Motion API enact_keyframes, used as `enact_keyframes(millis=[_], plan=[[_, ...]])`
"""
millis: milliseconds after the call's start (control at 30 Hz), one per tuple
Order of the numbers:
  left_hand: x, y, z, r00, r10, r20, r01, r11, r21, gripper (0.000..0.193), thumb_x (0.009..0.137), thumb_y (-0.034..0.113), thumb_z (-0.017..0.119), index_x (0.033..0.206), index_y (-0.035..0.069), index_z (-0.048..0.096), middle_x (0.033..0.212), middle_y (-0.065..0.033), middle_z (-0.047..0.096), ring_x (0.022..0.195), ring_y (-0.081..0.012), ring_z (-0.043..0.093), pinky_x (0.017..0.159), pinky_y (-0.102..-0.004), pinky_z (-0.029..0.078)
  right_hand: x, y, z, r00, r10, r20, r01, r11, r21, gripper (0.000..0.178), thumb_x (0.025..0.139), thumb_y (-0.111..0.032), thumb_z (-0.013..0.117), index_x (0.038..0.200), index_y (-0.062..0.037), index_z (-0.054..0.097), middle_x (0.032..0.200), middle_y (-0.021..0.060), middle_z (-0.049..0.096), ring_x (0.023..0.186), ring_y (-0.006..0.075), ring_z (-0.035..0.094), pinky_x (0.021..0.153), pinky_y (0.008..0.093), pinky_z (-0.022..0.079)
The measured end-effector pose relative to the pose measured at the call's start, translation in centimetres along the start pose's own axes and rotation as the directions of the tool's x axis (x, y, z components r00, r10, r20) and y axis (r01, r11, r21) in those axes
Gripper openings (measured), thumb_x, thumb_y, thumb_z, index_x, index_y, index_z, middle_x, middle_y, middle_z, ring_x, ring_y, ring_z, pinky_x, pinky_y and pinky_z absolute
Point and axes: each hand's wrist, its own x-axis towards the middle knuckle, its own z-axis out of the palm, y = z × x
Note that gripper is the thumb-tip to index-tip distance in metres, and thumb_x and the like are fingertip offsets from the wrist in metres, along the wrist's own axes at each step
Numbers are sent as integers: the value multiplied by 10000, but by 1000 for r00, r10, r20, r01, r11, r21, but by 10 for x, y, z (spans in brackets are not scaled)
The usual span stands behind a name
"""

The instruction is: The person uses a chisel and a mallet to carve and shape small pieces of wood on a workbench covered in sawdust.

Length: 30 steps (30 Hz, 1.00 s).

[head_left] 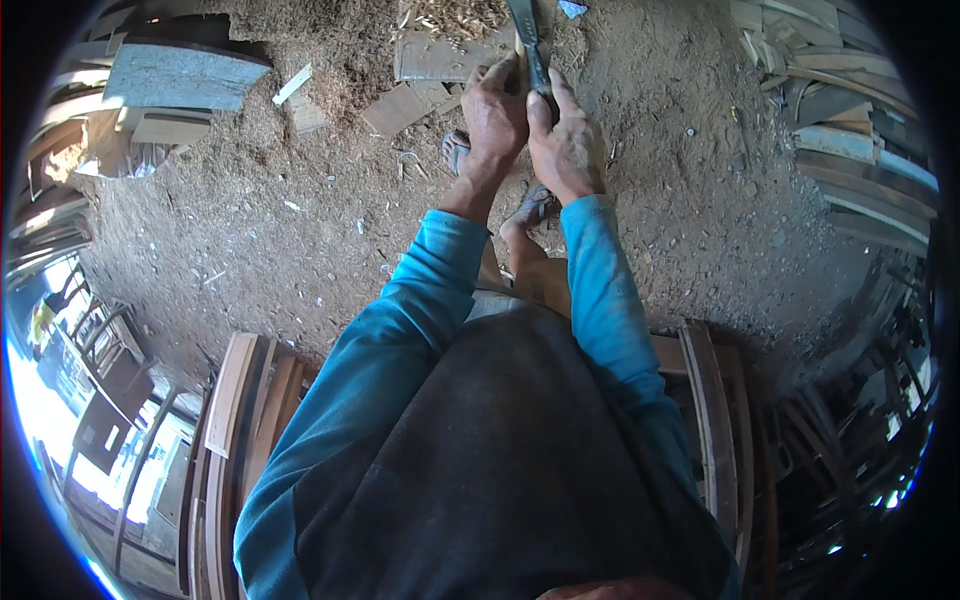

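Both my hands are close together at the top, stretched out in front of me. My right hand [566, 142] is closed around the lower end of a long dark tool [530, 35], whose flat, metal-looking upper part runs off the top edge; its exact kind is not clear. Just to its left, my left hand [497, 117] is closed with its fingers curled against a narrow pale strip of wood [520, 62] beside the tool. The strip's lower part is hidden behind my fingers. Beyond the left hand, a flat board [440, 62] lies on the ground with wood shavings [458, 15] on it.
My sandalled feet [530, 208] stand on the dirt floor [270, 235], below my hands. Stacked boards [185, 75] lie at the far left, and more planks [865, 145] at the right. Upright timber [235, 400] stands near me on the left, and more [710, 420] on the right.
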Motion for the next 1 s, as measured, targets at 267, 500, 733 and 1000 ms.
enact_keyframes(millis=[267, 500, 733, 1000], plan=[[-6, -13, -9, 990, -110, 87, 111, 994, -8, 407, 986, 286, 682, 1311, 40, 694, 715, -47, 705, 641, -87, 613, 603, -283, 509, -15, 26, -44, 994, 6, 110, -54, 897, 439, 577, 1051, -392, 531, 1482, -11, 498, 783, 90, 620, 623, 136, 613, 529, 354, 502], [-8, -17, -9, 988, -91, 126, 106, 987, -122, 352, 995, 219, 643, 1289, 31, 691, 749, -134, 702, 650, -163, 643, 640, -335, 524, -60, 38, -23, 993, -119, 23, 113, 976, 187, 538, 1024, -362, 554, 1469, -63, 520, 1262, 239, 678, 1097, 444, 683, 928, 474, 548], [-6, 1, -11, 986, -114, 120, 118, 992, -33, 309, 992, 182, 631, 1236, 9, 706, 743, -211, 670, 625, -254, 639, 616, -400, 495, -48, 18, -18, 994, -105, 28, 105, 994, 32, 490, 1021, -319, 538, 1461, -103, 512, 1155, 265, 693, 984, 470, 686, 837, 528, 558], [-3, 12, -11, 992, -65, 106, 64, 998, 12, 304, 989, 175, 609, 1203, -21, 700, 835, -278, 685, 729, -390, 681, 658, -456, 517, 1, 4, -10, 996, -86, -38, 87, 996, 20, 537, 1011, -362, 529, 1458, -64, 524, 1170, 279, 694, 1046, 462, 687, 891, 506, 555]])
